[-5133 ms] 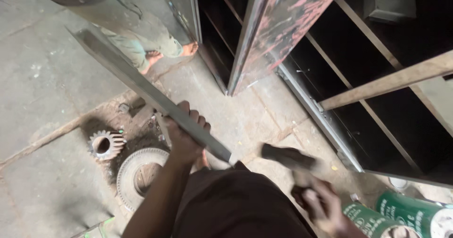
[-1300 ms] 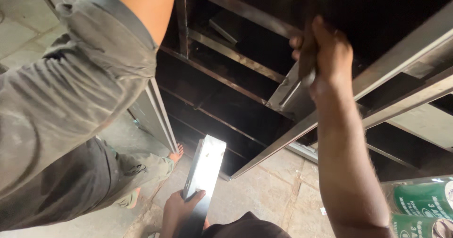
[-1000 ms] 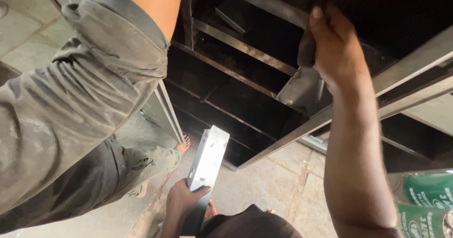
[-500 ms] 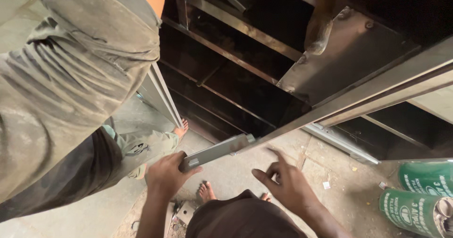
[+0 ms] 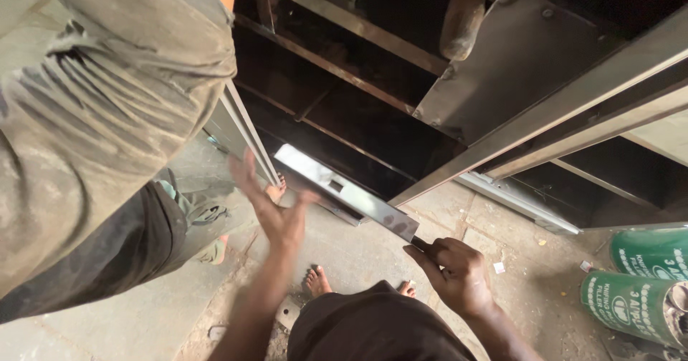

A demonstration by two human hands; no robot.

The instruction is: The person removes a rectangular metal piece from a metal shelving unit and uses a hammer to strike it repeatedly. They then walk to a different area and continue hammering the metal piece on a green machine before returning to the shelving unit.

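Observation:
A flat grey metal bar (image 5: 344,193) with a small slot in it slants from the cabinet's lower edge down toward me. My right hand (image 5: 455,271) is shut on its near end. My left hand (image 5: 269,207) is open with the fingers spread, blurred, just left of the bar, its thumb close to the bar's edge. Behind the bar stands a dark metal cabinet frame (image 5: 545,124) with open shelves. High up, a brown wooden handle (image 5: 462,13) leans on a grey steel plate (image 5: 523,60).
A co-worker in a grey shirt (image 5: 100,103) and dark trousers stands close on the left, a sandalled foot (image 5: 208,214) on the concrete floor. Two green tins (image 5: 638,289) lie at the lower right. My bare feet (image 5: 315,282) show below.
Half a second ago my left hand held the bar and my right hand was open. Now the right hand grips the bar's near end and the left hand has let go.

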